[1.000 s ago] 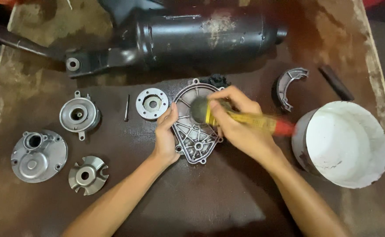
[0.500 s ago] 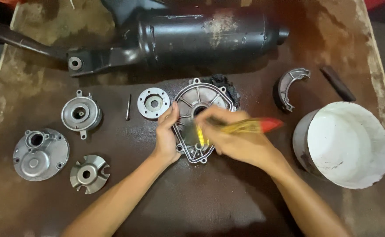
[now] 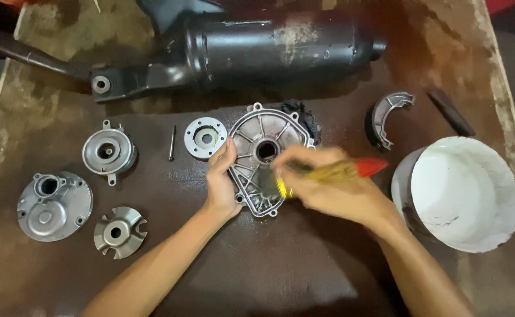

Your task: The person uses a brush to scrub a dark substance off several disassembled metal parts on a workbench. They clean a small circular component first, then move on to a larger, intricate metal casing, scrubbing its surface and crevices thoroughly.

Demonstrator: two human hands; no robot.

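A ribbed grey metal cover plate (image 3: 263, 138) with a round centre hole lies flat on the brown table. My left hand (image 3: 221, 182) presses on its left edge, thumb and fingers on the rim. My right hand (image 3: 328, 188) grips a paintbrush (image 3: 333, 171) with a yellow handle and red end. The dark bristles rest on the lower part of the cover. A clump of black grime (image 3: 303, 117) sits by the cover's upper right edge.
A white bucket (image 3: 465, 191) stands at the right. A long black exhaust muffler (image 3: 269, 47) lies across the back. Left of the cover are a small round flange (image 3: 204, 137), a pin (image 3: 171, 142), and three cast metal parts (image 3: 109, 151) (image 3: 54, 205) (image 3: 118, 231). A curved brake shoe (image 3: 385, 117) lies at upper right.
My right hand has swept the brush from the cover's centre down to its lower part, uncovering the centre hole. My left hand has stayed on the cover's left edge.
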